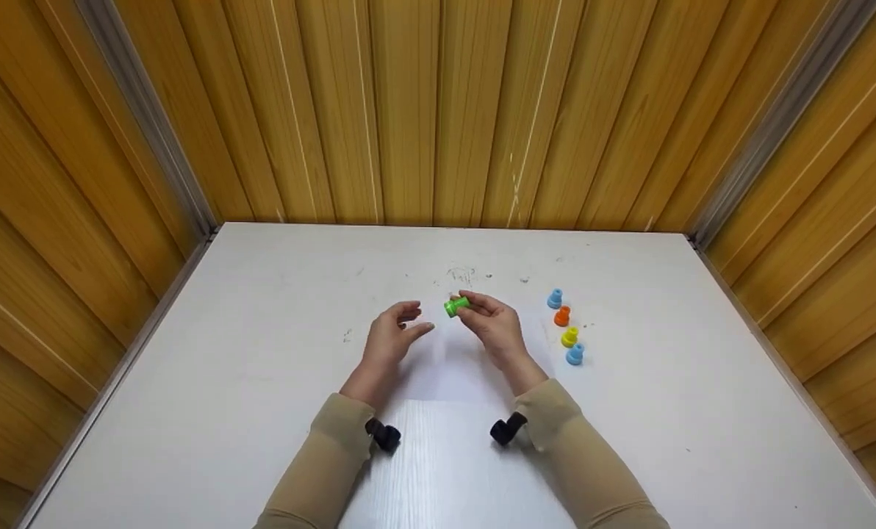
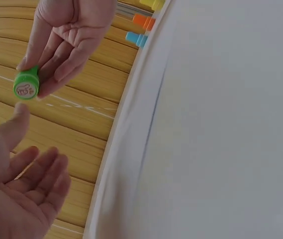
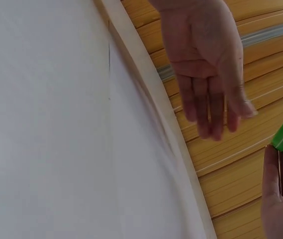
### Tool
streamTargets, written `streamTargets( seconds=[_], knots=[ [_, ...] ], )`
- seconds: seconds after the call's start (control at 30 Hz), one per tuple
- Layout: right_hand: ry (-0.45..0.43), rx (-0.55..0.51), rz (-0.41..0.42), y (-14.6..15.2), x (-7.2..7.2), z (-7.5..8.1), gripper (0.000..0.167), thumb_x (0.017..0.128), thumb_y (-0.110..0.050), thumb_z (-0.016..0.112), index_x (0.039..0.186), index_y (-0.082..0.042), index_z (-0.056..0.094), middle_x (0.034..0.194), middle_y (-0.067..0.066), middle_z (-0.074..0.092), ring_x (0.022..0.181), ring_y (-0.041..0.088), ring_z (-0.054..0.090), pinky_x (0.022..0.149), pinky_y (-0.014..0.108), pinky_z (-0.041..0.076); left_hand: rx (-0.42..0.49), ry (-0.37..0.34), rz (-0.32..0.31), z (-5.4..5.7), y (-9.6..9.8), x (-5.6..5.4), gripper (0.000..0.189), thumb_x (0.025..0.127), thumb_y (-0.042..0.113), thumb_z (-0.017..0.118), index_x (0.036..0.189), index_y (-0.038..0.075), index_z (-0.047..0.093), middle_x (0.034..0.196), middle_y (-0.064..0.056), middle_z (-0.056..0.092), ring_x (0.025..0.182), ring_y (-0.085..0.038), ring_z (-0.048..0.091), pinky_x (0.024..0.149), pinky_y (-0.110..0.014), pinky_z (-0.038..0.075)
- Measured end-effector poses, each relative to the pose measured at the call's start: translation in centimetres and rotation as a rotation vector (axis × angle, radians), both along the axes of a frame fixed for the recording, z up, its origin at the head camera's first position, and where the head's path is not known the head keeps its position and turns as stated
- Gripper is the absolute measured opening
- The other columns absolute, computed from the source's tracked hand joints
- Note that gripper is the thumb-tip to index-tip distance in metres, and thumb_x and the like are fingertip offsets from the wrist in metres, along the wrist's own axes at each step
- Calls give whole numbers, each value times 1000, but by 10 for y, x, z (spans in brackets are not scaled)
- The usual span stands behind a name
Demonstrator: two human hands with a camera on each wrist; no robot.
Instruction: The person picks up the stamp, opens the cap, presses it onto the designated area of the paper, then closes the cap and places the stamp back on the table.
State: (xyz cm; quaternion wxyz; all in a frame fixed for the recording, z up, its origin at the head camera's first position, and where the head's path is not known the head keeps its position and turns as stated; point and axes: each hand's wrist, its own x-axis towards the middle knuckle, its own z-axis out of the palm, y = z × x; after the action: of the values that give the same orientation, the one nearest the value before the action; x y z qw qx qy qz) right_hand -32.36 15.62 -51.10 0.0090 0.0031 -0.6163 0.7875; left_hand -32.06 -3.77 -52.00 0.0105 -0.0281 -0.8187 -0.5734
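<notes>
Both hands are coming through clearly on my head view, raised over the table [image 1: 261, 330] and facing each other. My right hand [image 1: 498, 328] is pinching a small green stamp [image 1: 456, 306] between thumb and fingers, gripping it by its narrower end, so the wide end is pointing towards my left hand [image 1: 388, 338]. That left one is holding nothing: I'm seeing its thumb standing apart from loosely bent fingers, with a gap lying between it and the stamp. On the left wrist view I'm catching the stamp's round, pale face, which is showing a reddish design. Below the hands, a white paper sheet [image 1: 467, 378] is lying on the table. Over to the right, well apart from the green one, four more stamps are standing in a slightly slanting row, narrow ends up; from far to near I'm reading a blue stamp [image 1: 555, 299], an orange stamp [image 1: 562, 317], a yellow stamp [image 1: 569, 337] and a second blue stamp [image 1: 575, 355]. Wood-patterned panels [image 1: 401, 110] are rising behind the table's far edge.
</notes>
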Motion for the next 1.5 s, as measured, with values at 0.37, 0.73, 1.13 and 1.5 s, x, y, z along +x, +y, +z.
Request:
streamTargets(
  seconds=[0.37,0.73,1.13,1.5],
  knots=[
    [41,108,-46,36,-7,24,42,92,2,73,134,2,65,123,9,77,104,7,73,94,19,59,-563,-152,-212,-2,-10,1,101,83,26,86,159,-4,28,171,-21,17,161,-35,10,133,-49,14],
    [124,331,-150,132,-7,62,40,92,-7,77,130,1,66,107,-11,79,101,0,72,93,13,57,-682,-160,-301,0,-10,3,96,89,34,80,160,-3,27,172,-20,13,162,-34,11,133,-50,17],
    [-158,702,-285,224,-44,33,40,98,-8,69,138,-6,63,142,13,66,110,4,65,104,22,55,-680,-166,-292,-3,-15,4,95,90,33,80,160,-2,27,172,-19,13,161,-35,11,132,-52,18],
    [-271,704,-233,220,-61,5,41,100,0,61,140,-4,59,145,18,60,134,30,57,119,38,46,-670,-164,-275,-4,-15,5,95,90,33,81,161,0,28,173,-17,14,161,-37,13,132,-52,19]
  ],
)
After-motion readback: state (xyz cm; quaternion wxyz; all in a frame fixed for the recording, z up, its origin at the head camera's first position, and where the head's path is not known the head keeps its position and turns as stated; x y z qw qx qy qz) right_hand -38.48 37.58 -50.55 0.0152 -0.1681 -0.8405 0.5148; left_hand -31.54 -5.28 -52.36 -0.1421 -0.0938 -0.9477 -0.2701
